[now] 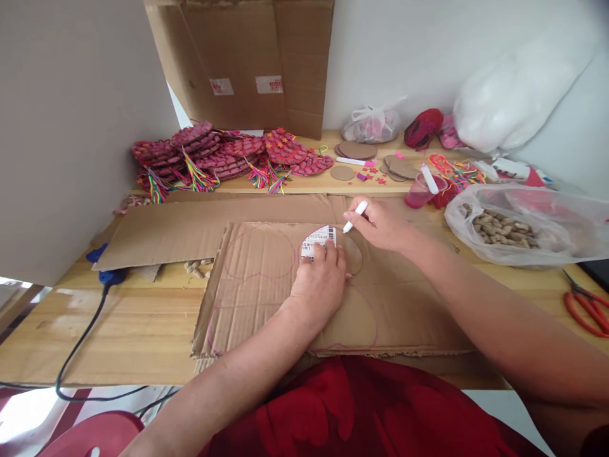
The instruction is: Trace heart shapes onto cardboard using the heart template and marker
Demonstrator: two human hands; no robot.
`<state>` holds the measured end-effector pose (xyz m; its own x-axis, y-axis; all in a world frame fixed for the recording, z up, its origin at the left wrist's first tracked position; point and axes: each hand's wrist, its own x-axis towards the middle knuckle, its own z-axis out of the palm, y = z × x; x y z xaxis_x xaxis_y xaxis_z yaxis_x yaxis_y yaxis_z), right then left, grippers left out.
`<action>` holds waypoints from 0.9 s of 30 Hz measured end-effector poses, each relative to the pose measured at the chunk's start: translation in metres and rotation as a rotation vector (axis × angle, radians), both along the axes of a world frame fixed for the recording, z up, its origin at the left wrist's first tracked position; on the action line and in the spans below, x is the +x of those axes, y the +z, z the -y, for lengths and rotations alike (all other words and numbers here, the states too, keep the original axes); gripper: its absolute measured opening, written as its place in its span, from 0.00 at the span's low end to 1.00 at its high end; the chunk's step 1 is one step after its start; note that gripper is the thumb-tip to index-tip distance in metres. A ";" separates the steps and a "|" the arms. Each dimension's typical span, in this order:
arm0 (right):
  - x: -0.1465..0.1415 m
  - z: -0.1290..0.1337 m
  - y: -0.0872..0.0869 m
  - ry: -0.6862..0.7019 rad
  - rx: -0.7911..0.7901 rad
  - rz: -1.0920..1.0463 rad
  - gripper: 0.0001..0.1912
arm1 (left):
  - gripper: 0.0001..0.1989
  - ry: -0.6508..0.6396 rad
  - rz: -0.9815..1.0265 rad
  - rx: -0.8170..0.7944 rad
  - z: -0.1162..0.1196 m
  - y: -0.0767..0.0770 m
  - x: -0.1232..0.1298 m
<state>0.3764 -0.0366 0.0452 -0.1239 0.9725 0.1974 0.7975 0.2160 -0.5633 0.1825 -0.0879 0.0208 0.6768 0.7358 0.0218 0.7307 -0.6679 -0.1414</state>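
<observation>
My left hand (322, 279) lies with its fingers pressed down on a round cardboard piece (353, 252), which bears a white printed label (318, 240). That piece rests on a corrugated cardboard sheet (413, 311), where curved pink outlines run to the left of and below my hand. Between the fingers of my right hand (375, 223) is a white marker pen (356, 216), tilted, its tip close to the upper right edge of the round piece. Whether the tip touches the cardboard I cannot tell.
Pink peanut-covered crafts with colourful tassels (228, 155) are heaped at the back left. Cardboard discs (356, 150), a capped marker (354, 162) and a pink cup (421, 192) stand behind. To the right are a bag of peanuts (504, 228) and red-handled pliers (587, 308).
</observation>
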 end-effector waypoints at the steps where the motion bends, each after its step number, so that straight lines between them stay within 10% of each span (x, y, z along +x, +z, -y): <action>1: 0.002 0.003 0.000 -0.004 -0.003 0.012 0.12 | 0.26 -0.005 -0.001 0.005 0.000 -0.001 0.000; 27: -0.022 -0.024 -0.009 0.044 0.063 -0.104 0.10 | 0.27 -0.028 -0.038 0.085 -0.005 -0.002 -0.003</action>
<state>0.3545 -0.0127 0.0360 -0.1414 0.9519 0.2719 0.7243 0.2867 -0.6270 0.1790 -0.0832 0.0186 0.6989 0.7129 0.0571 0.7047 -0.6728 -0.2254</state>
